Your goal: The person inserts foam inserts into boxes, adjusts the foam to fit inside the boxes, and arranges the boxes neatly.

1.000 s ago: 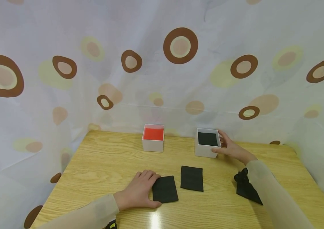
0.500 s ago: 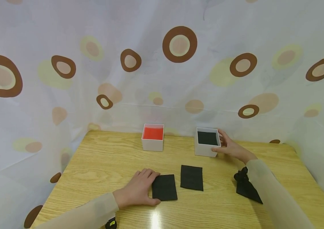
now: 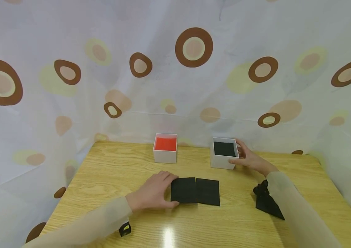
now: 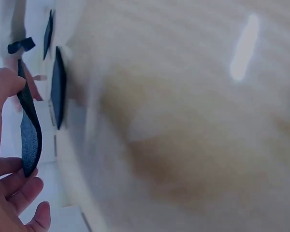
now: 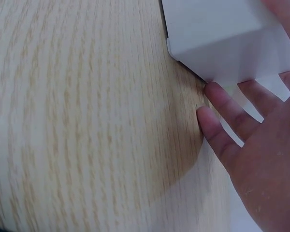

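My left hand (image 3: 153,192) pinches a thin black square pad (image 3: 183,190) by two opposite edges. In the left wrist view, this pad (image 4: 31,128) bends between thumb and fingers, off the table. A second black pad (image 3: 208,192) lies flat; the held pad appears right beside its left edge in the head view. My right hand (image 3: 251,159) holds the right side of a white box (image 3: 223,162), thumb at the front corner. Black material (image 3: 224,148) fills the inside of that box. The right wrist view shows fingers along the wall of the white box (image 5: 232,53).
A white box (image 3: 165,157) with red material (image 3: 166,144) inside stands at the back left. Another black piece (image 3: 268,206) lies on the wooden table (image 3: 116,162), partly behind the right sleeve. A patterned curtain (image 3: 163,89) hangs behind the table.
My left hand has lifted its black pad from the table and moved it forward and right, up to the second pad. The right hand and both boxes stay put.
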The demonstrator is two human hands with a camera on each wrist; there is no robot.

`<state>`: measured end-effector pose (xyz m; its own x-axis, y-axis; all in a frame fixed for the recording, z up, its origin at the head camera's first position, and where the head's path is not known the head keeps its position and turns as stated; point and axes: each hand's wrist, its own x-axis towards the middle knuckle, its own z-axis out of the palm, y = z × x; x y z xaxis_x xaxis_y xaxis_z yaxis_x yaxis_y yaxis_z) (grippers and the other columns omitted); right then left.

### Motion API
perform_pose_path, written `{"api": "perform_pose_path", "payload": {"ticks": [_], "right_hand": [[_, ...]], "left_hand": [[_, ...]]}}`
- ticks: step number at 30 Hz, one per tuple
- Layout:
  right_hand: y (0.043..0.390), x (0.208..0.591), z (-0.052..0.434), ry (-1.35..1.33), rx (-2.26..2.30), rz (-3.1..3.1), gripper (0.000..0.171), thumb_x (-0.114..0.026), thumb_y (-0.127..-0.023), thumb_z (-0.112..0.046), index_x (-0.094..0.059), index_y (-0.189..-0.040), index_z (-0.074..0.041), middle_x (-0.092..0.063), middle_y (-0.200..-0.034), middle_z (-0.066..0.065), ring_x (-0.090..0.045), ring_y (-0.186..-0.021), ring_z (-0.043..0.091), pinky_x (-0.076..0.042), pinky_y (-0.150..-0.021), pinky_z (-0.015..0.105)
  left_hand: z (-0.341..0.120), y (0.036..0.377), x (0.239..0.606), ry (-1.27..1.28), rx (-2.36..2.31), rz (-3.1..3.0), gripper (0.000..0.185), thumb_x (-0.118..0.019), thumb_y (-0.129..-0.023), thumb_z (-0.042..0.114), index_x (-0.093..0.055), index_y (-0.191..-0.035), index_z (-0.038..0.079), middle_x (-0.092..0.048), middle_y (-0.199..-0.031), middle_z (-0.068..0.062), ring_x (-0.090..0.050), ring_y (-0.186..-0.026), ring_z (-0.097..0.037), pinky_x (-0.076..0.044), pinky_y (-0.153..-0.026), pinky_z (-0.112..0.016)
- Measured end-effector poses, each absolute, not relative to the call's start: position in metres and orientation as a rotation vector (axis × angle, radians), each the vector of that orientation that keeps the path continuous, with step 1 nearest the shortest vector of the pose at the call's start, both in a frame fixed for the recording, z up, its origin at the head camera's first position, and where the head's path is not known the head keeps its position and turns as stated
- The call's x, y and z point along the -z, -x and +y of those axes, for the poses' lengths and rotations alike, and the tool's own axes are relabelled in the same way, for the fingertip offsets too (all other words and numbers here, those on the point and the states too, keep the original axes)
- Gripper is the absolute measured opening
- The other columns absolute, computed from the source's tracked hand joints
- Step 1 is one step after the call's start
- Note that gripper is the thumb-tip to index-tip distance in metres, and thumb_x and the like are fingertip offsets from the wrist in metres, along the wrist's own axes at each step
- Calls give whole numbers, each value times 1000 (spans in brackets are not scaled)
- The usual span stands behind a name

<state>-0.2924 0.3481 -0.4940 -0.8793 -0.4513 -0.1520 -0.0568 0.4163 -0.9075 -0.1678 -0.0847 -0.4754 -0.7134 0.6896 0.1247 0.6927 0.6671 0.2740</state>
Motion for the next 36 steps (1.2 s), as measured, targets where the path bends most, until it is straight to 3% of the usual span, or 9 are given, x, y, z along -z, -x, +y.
{"api": "perform_pose_path", "payload": {"ticks": [10, 18, 26, 36], "right_hand": [[295, 493, 349, 396, 1385, 2365, 108, -77, -96, -28, 5, -167, -25, -7, -170, 30, -16, -151, 57, -15, -116, 77], [291, 492, 349, 415, 1368, 2379, 110, -75, -97, -29, 9, -167, -21, -3, -171, 29, -10, -153, 58, -16, -117, 75], [292, 492, 351, 458, 1406, 2347, 106, -73, -98, -18, 8, -167, -19, -15, -168, 31, -36, -142, 54, -31, -113, 70], [291, 491, 349, 424, 1371, 2365, 106, -74, -98, -26, 6, -167, -26, -17, -169, 29, -37, -142, 53, -31, -112, 72]], "left_hand": [[-40, 210, 428, 1296, 329, -2734, 80, -74, -88, 58, -56, -145, 6, -63, -139, -7, -59, -125, -24, -50, -107, -39], [3, 244, 414, 1297, 321, -2791, 82, -69, -90, 63, -52, -152, 11, -58, -147, -5, -54, -134, -24, -44, -113, -39], [36, 282, 407, 1287, 347, -2806, 80, -69, -91, 63, -53, -151, 11, -57, -148, -6, -52, -134, -24, -43, -114, -37], [59, 319, 405, 1325, 268, -2856, 79, -68, -93, 62, -50, -153, 13, -53, -154, -4, -46, -141, -23, -38, -118, -36]]}}
